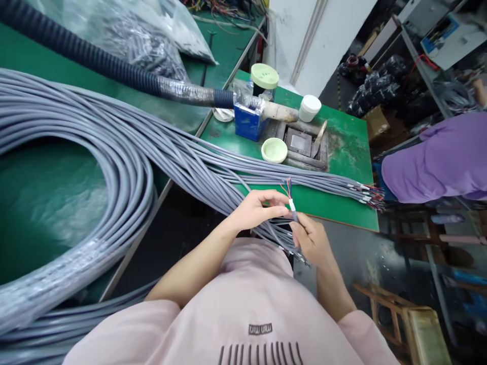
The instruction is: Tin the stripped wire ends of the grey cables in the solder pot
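Observation:
My right hand [311,237] is closed around a grey cable [294,216] just below its stripped end. A white sleeve [291,204] sits at the end of the jacket, and thin coloured wires [289,188] fan out above it. To the left of the sleeve is my left hand [261,208], its thumb and forefinger apart and their tips close to the cable; whether they touch it I cannot tell. Below both hands hang more grey cable ends [283,237]. A long bundle of grey cables [304,178] lies across the green table, its stripped ends [375,196] at the right edge.
Behind the bundle stand a solder pot [300,142] with a flat stick [319,138], a pale green dish [274,150], a white jar [309,107] and a blue box [247,121] under a ribbed hose [114,68]. A large cable coil [125,152] fills the left. A person in purple [437,157] is at right.

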`<state>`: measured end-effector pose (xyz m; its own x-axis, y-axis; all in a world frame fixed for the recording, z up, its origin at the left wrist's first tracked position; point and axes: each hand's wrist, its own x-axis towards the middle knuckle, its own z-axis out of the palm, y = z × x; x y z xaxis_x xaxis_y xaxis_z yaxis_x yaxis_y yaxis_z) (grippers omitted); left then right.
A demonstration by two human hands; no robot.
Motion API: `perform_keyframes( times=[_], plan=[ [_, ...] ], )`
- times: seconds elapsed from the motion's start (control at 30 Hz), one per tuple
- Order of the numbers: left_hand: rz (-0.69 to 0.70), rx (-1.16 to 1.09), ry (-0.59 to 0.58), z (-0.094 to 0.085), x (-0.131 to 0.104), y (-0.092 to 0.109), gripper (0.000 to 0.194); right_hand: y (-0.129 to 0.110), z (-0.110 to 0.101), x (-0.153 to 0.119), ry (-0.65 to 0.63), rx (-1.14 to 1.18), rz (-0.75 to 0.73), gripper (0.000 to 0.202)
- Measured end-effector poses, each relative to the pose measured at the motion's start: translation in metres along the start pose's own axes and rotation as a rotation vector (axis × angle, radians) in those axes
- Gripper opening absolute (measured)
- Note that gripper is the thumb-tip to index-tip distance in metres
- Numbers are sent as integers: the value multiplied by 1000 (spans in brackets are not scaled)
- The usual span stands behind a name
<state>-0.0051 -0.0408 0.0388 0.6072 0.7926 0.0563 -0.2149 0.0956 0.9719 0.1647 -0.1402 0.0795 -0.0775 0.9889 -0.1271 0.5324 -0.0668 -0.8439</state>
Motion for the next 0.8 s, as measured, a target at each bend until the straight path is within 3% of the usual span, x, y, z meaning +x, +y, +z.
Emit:
perform_keyframes(
  times=[0.13, 0.3, 0.37, 0.57, 0.8],
  plan=[
    [-108, -233, 101, 7, 2, -3, 25, 4, 5, -1, -42, -4, 14, 32],
    [-150, -386, 87, 12, 3, -6, 23, 3, 4, -3, -56, -10, 9, 33],
    [-140, -439, 102, 11, 4, -8, 22, 3, 5, -3, -51, -4, 8, 33],
    [-88, -583, 295, 6, 10, -8, 22, 3, 5, -3, -85, -6, 11, 33],
    [-10, -567, 322, 5, 10, -10, 24, 5, 7, -1, -109, -25, 18, 35]
  ],
)
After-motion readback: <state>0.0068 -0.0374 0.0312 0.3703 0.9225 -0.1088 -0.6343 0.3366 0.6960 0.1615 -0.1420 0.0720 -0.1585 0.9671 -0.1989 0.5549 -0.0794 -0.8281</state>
